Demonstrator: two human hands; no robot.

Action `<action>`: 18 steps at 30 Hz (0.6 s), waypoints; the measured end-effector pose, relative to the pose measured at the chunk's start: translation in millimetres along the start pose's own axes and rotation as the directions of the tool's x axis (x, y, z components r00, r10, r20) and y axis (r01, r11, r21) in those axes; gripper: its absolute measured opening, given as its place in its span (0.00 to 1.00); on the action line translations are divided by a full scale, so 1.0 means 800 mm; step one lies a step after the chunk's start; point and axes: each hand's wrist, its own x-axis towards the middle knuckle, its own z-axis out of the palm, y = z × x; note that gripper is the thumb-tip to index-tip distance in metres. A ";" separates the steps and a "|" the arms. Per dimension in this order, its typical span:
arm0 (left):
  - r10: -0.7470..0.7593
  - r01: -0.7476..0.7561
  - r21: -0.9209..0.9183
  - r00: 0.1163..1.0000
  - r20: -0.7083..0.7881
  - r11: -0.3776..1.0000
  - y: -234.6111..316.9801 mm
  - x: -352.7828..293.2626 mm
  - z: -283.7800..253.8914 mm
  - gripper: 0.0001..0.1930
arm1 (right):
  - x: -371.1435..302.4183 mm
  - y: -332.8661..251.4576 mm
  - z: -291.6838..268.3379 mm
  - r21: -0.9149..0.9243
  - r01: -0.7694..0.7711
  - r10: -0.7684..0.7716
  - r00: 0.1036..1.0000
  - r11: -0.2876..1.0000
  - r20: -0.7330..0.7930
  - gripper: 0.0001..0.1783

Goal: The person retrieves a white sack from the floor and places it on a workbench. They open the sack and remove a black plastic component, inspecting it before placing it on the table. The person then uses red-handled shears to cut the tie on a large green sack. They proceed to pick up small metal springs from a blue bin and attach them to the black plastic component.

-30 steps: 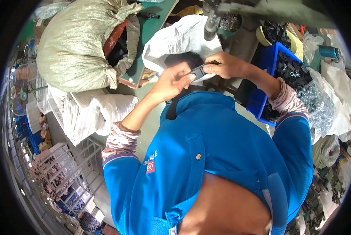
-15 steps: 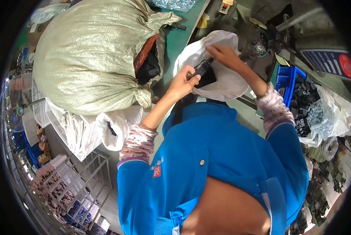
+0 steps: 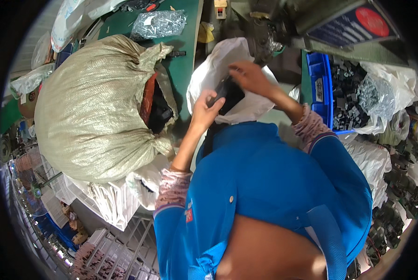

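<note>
My left hand (image 3: 205, 111) is closed around a slim black plastic part (image 3: 223, 89), its thumb laid along the near end. At the far end of that part is my right hand (image 3: 255, 79), with fingers curled in and slightly blurred. Whatever its fingertips pinch is too small or hidden to make out. Both hands are over the mouth of a white bag (image 3: 204, 77), which stands open in front of me. Inside the bag is a dark area, partly covered by the hands.
A large pale-green woven sack (image 3: 87, 112) bulges at the left, its mouth showing black parts (image 3: 160, 112) and a red lining. Behind it, a clear plastic bag (image 3: 158, 24) lies on the green tabletop (image 3: 183, 60). To the right, a blue bin (image 3: 322, 88) stands beside many black pieces (image 3: 346, 93).
The view has shifted, bringing more of the left and back of the table in. The left hand keeps the black part; the right hand has drawn nearer to it.
</note>
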 end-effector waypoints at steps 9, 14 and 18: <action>0.172 -0.242 0.309 0.956 0.240 0.920 0.079 -0.012 0.072 0.16 | -0.063 -0.022 -0.120 0.012 -0.031 0.028 0.979 0.999 0.203 0.22; 0.185 -0.273 0.266 0.932 0.312 0.924 0.106 -0.024 0.110 0.14 | -0.095 -0.018 -0.149 0.150 -0.222 0.210 0.973 0.963 0.095 0.33; 0.211 -0.273 0.123 0.903 0.375 0.954 0.113 -0.027 0.125 0.13 | -0.107 -0.040 -0.180 0.562 -0.555 0.379 0.831 0.614 0.407 0.32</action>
